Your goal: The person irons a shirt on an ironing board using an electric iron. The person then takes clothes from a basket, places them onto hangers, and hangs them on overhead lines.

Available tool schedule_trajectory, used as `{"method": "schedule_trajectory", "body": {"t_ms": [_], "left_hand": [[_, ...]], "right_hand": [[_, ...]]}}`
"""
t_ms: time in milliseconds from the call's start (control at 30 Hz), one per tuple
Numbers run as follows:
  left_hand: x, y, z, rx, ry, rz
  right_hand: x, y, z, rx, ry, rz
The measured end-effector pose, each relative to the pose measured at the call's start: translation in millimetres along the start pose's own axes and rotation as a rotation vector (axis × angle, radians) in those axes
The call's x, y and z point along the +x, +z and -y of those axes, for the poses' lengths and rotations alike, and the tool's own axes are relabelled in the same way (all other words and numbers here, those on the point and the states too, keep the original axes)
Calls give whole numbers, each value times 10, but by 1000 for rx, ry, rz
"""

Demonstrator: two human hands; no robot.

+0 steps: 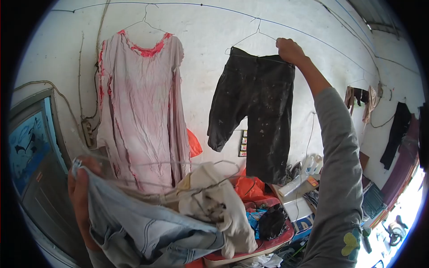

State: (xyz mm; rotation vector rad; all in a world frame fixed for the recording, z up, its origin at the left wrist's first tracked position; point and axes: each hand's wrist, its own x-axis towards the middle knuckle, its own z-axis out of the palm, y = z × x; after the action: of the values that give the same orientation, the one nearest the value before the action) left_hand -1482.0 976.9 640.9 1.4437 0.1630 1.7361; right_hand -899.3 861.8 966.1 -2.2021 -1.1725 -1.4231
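Observation:
My right hand (291,50) is raised and closed at the right corner of a wire hanger (258,32), by the waistband of dark cropped trousers (254,89). These trousers have pale specks, and the hanger's hook is at the blue line. Low on the left, my left hand (81,183) is closed round the waistband of light blue jeans (147,228). Cream trousers (223,205) lie against the jeans, with blurred wire hangers (210,163) around them. Left of the dark trousers hangs a pale pink dress (145,98) with red trim.
A blue line (201,5) runs along the white wall. Below the clothes is a cluttered heap with a red bag (250,185) and a black bag (272,222). A door (42,178) stands at left; more clothes (395,134) hang at right.

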Motion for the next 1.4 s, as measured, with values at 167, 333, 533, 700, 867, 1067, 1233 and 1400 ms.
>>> {"method": "schedule_trajectory", "body": {"t_ms": [167, 333, 533, 700, 867, 1067, 1233, 1400], "left_hand": [[-214, -195, -236, -4, 42, 111], [-643, -182, -259, -62, 60, 296], [-1099, -294, -386, -88, -43, 280], [-1519, -46, -559, -203, -230, 229], [-1916, 171, -512, -367, -293, 312], [-2662, 746, -817, -569, -401, 454], [-3197, 1365, -1354, -830, -460, 811], [-3823, 2385, -1542, -977, -576, 1081]], "right_hand": [[254, -428, -154, -18, 113, -252], [237, -852, -491, -130, 172, -373], [-753, -1275, -613, -56, 69, -478], [-2626, -2036, -210, -38, -71, -301], [-4630, -2879, -101, -11, 97, 104], [-7117, -4091, -62, 196, 510, 407], [-8867, -5446, 5, 204, 913, 463], [-9881, -6311, -80, -49, 1323, 394]]}}
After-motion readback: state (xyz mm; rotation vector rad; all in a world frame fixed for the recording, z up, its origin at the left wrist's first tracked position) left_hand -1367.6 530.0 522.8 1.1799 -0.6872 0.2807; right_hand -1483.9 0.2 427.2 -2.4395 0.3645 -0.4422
